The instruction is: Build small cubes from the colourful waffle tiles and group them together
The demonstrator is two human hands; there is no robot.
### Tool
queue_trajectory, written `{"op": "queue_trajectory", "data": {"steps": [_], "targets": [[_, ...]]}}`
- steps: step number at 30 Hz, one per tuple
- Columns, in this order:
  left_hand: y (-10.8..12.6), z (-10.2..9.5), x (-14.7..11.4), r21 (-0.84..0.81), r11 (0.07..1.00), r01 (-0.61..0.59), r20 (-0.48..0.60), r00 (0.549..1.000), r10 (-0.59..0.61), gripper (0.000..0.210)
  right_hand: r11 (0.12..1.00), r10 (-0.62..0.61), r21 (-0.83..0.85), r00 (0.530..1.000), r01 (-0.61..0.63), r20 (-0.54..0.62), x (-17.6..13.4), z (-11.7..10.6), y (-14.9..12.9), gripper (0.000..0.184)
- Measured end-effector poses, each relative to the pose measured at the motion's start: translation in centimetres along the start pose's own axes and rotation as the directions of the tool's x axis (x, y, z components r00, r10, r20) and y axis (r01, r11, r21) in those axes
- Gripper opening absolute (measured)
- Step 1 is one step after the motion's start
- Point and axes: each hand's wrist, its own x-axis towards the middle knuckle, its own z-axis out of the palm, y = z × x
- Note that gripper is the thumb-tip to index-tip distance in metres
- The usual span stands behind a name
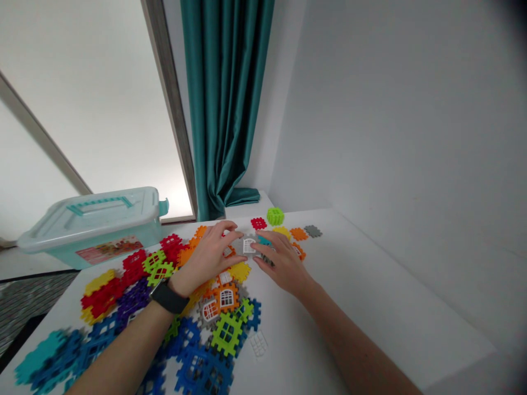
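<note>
A grey notched building tile with a white window insert (248,246) lies between my two hands, over the far part of the table. My left hand (212,249), with a black watch on its wrist, has its thumb and forefinger at the tile's left edge. From the other side, the fingers of my right hand (282,260) grip the tile's right edge. A teal piece (263,240) shows partly behind the right fingers. Beneath that hand, other pieces are mostly hidden. Just below the left thumb is a yellow tile (239,271).
Piles of coloured tiles, including blue ones (206,370) and red ones (134,266), cover the table's left side. A lidded plastic box (119,219) stands at the back left. A lime cube (275,216) and a grey tile (313,231) lie beyond my right hand. A wall (411,181) borders the right.
</note>
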Motion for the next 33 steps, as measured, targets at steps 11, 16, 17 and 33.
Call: {"op": "queue_trajectory", "data": {"steps": [11, 16, 17, 33], "targets": [[0.13, 0.13, -0.05, 0.056, 0.998, -0.007, 0.016, 1.0, 0.006, 0.041, 1.0, 0.008, 0.007, 1.0, -0.008, -0.005, 0.05, 0.09, -0.09, 0.028], [0.08, 0.22, -0.11, 0.063, 0.998, -0.021, -0.007, 1.0, 0.022, 0.042, 1.0, -0.004, -0.006, 1.0, 0.004, -0.02, 0.09, 0.06, -0.16, 0.025], [0.08, 0.22, -0.11, 0.07, 0.997, -0.026, -0.016, 1.0, 0.027, 0.041, 1.0, -0.007, -0.01, 1.0, 0.007, -0.021, 0.12, 0.04, -0.17, 0.025], [-0.02, 0.23, 0.0, -0.033, 0.999, 0.023, -0.033, 0.999, -0.024, 0.044, 1.0, -0.025, -0.012, 0.999, 0.025, -0.032, 0.21, -0.55, 0.3, 0.027]]}}
